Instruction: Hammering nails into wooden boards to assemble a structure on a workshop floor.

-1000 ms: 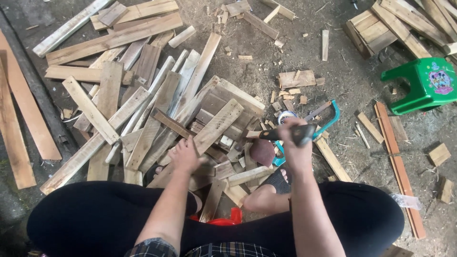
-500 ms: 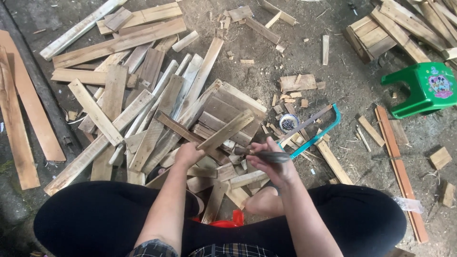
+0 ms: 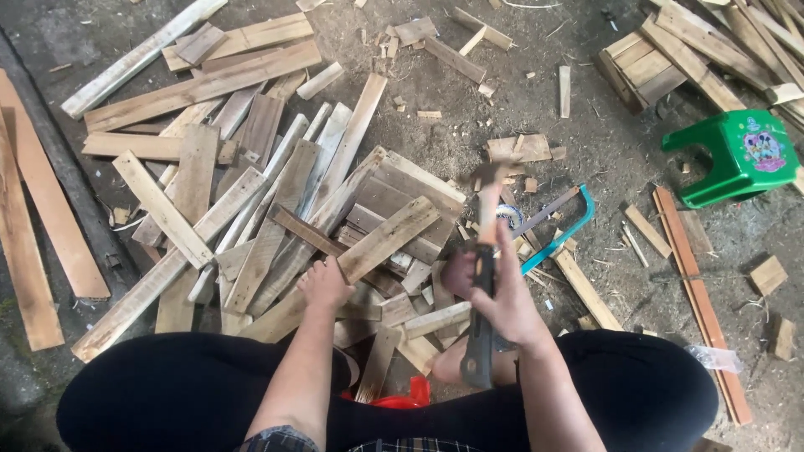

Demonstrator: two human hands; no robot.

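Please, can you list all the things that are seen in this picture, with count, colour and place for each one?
wooden planks: many, pale brown and grey, heaped on the ground at left and centre
wood stack: one, brown, top right
stool: one, green plastic, far right
hacksaw: one, teal frame, right of centre
hammer: one, dark handle, gripped and raised
red object: one, between the knees, partly hidden
left hand: on a plank
right hand: around the hammer handle

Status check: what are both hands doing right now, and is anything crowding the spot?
Right hand gripping hammer, raised. Left hand pressing on wooden slat. Teal hacksaw lies close on the right, loose boards piled all round.
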